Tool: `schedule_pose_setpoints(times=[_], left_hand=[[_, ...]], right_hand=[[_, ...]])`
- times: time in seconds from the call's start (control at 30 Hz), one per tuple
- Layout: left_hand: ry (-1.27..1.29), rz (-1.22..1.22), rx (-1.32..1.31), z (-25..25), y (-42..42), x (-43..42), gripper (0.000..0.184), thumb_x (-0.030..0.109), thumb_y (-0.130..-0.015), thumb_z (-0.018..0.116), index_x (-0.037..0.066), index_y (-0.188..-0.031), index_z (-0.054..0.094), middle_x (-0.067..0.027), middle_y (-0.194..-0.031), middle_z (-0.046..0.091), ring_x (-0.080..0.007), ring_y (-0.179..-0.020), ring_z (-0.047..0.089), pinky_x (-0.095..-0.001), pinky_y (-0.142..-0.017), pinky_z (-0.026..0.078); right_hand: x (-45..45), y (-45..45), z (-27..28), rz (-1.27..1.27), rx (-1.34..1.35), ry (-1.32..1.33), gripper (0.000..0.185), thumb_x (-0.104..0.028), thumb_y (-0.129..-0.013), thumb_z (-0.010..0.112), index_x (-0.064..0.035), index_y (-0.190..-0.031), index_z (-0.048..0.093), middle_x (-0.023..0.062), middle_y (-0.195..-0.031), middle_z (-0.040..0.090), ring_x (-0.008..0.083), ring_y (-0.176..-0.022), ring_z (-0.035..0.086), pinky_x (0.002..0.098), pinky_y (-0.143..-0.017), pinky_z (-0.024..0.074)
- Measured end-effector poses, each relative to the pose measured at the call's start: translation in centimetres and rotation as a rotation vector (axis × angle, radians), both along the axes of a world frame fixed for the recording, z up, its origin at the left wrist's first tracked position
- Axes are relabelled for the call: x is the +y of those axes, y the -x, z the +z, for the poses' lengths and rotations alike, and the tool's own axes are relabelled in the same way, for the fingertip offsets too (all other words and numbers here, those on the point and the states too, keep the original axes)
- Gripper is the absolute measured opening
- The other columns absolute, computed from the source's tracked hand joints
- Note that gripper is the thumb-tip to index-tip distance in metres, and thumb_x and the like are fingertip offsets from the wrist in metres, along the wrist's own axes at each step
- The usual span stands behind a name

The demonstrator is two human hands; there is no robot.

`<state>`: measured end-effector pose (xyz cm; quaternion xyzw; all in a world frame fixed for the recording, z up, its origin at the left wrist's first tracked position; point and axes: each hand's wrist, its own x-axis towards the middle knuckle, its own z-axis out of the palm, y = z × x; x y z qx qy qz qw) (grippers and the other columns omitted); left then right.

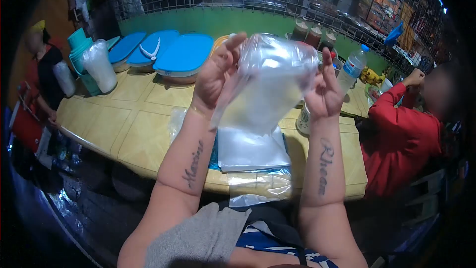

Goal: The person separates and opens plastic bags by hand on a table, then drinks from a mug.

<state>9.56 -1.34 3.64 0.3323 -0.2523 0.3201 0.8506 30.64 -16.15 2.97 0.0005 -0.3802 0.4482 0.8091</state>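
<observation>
A clear plastic bag (277, 69) is held up over the table, spread between my two hands. My left hand (216, 72) grips its left side, palm toward me and fingers curled at the upper edge. My right hand (325, 89) holds the right side, with the thumb and fingers partly hidden by the plastic. Below the bag, a flat stack of clear plastic sheets or bags (253, 151) lies at the table's front, on a blue-green wrapper (214, 156). Loose clear plastic (260, 186) hangs over the front edge.
On the yellow tiled table (134, 119), blue-lidded tubs (183, 53) stand at the back left, near a teal jug (82, 54). Sauce bottles (313, 35), a water bottle (353, 64) and a patterned cup (303, 121) stand right. People sit at right (401, 124) and stand left (47, 64).
</observation>
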Motion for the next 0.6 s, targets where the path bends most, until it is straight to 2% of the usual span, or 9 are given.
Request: schedule_pose_setpoints(times=[0.03,0.13,0.17,0.2,0.33,0.43,0.53,0.57,0.6], left_hand=[[-0.019,-0.002,0.012,0.7,-0.4,0.8,0.041,0.018,-0.097,0.058,0.001,-0.132,0.048,-0.0181,-0.131,0.054,-0.0287,-0.117,0.059,-0.0457,-0.096,0.053],[0.007,-0.001,0.087,1.2,-1.5,2.2,0.046,0.021,-0.096,0.059,0.002,-0.136,0.045,-0.0191,-0.132,0.054,-0.0314,-0.115,0.058,-0.046,-0.098,0.05],[0.011,-0.012,0.12,0.2,-2.1,3.2,0.047,0.022,-0.096,0.059,0.001,-0.136,0.045,-0.0195,-0.135,0.052,-0.0316,-0.118,0.056,-0.0455,-0.1,0.048],[0.017,-0.023,0.153,-0.9,-2.7,4.3,0.048,0.022,-0.095,0.06,0.001,-0.136,0.045,-0.0199,-0.139,0.049,-0.0318,-0.12,0.055,-0.0451,-0.102,0.046],[0.094,-0.04,0.234,-4.8,-2.9,3.6,0.054,0.026,-0.092,0.065,0.003,-0.137,0.046,-0.0155,-0.13,0.055,-0.0284,-0.114,0.057,-0.0428,-0.095,0.049],[0.18,-0.183,0.305,-9.0,-2.3,4.0,0.051,0.026,-0.091,0.067,0.006,-0.134,0.05,-0.0091,-0.121,0.059,-0.0227,-0.105,0.06,-0.0349,-0.081,0.054],[0.233,-0.112,0.388,-12.7,-2.4,3.7,0.044,0.025,-0.09,0.068,0.009,-0.129,0.054,-0.0046,-0.114,0.062,-0.0179,-0.096,0.062,-0.0264,-0.067,0.053],[0.315,-0.141,0.428,-13.3,-2.4,3.7,0.034,0.021,-0.092,0.064,0.008,-0.124,0.057,-0.004,-0.11,0.063,-0.0168,-0.089,0.062,-0.0227,-0.06,0.051],[0.306,-0.114,0.459,-13.9,-2.6,4.0,0.032,0.02,-0.093,0.062,0.008,-0.123,0.058,-0.0039,-0.109,0.064,-0.0163,-0.088,0.062,-0.0229,-0.061,0.051]], right_hand=[[0.4,0.4,1.4,-0.082,-0.005,0.078,0.043,-0.007,-0.097,0.051,-0.0094,-0.139,0.044,0.0237,-0.137,0.048,0.0319,-0.124,0.05,0.0484,-0.102,0.0437],[2.4,-2.1,1.2,0.115,0.011,0.105,0.043,-0.011,-0.098,0.052,-0.0122,-0.14,0.043,0.0217,-0.132,0.051,0.0304,-0.114,0.054,0.042,-0.089,0.0469],[2.7,-2.4,0.6,0.089,0.003,0.154,0.042,-0.013,-0.098,0.053,-0.0144,-0.139,0.045,0.0201,-0.131,0.051,0.0282,-0.106,0.055,0.0365,-0.079,0.0454],[2.7,-2.0,0.2,0.085,0.081,0.182,0.04,-0.015,-0.099,0.051,-0.0141,-0.139,0.047,0.0203,-0.135,0.049,0.0283,-0.107,0.054,0.0349,-0.074,0.0466],[2.0,-2.3,-5.5,0.224,0.142,0.148,0.039,-0.017,-0.101,0.047,-0.0106,-0.14,0.048,0.0181,-0.141,0.045,0.0262,-0.111,0.055,0.0294,-0.065,0.0449],[1.2,-0.1,-9.7,0.153,0.234,0.273,0.041,-0.017,-0.1,0.049,-0.0082,-0.14,0.047,0.0117,-0.138,0.052,0.0182,-0.104,0.058,0.0256,-0.061,0.0416],[1.0,0.7,-12.6,0.151,0.249,0.334,0.045,-0.012,-0.097,0.053,-0.0083,-0.141,0.045,0.0073,-0.129,0.056,0.014,-0.095,0.056,0.0223,-0.059,0.0401],[1.2,0.8,-13.2,0.15,0.247,0.351,0.047,-0.009,-0.095,0.054,-0.0084,-0.141,0.044,0.0057,-0.124,0.057,0.0127,-0.091,0.055,0.0211,-0.058,0.0398],[1.3,0.5,-13.7,0.142,0.222,0.369,0.046,-0.007,-0.094,0.054,-0.0081,-0.139,0.046,0.0054,-0.119,0.058,0.0123,-0.088,0.054,0.0208,-0.058,0.0397]])
